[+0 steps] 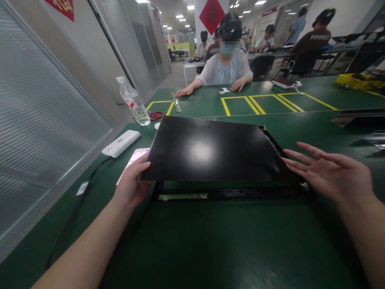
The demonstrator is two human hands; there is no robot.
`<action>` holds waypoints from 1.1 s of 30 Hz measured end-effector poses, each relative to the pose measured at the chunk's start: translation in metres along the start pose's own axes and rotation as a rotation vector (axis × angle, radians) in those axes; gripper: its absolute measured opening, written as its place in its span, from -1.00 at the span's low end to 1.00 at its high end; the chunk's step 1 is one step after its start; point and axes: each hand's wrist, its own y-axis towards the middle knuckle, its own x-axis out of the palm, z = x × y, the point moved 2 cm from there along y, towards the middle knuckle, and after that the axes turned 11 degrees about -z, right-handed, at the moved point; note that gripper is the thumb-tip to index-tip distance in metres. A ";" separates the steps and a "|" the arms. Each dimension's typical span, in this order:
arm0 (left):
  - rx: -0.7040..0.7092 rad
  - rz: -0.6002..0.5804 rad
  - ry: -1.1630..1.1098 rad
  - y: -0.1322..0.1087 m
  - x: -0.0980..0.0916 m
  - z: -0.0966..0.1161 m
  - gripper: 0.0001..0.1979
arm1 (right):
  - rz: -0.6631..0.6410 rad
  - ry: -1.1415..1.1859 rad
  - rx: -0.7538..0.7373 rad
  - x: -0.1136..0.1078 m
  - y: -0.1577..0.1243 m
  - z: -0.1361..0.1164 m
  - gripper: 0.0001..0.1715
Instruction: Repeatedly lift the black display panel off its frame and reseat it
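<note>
A glossy black display panel (207, 150) is held tilted above a black frame (240, 194) lying on the green table (210, 241). My left hand (132, 180) grips the panel's near left corner, thumb on top and the other fingers below. At the right edge, my right hand (331, 172) is open, its fingers spread and their tips against the panel's side. A green circuit strip (183, 196) shows along the frame's near side. The panel hides most of the frame.
On the left are a water bottle (134, 102), a white power bank (121, 143), a phone (129, 160) partly behind my hand, and red-handled scissors (156, 116). A masked person (227, 68) sits opposite, one hand near a circuit strip (176, 102). Dark metal parts (361, 118) lie right.
</note>
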 end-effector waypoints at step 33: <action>-0.236 0.085 0.051 0.005 -0.003 -0.019 -0.67 | 0.159 -0.242 0.023 -0.007 0.002 0.004 -0.72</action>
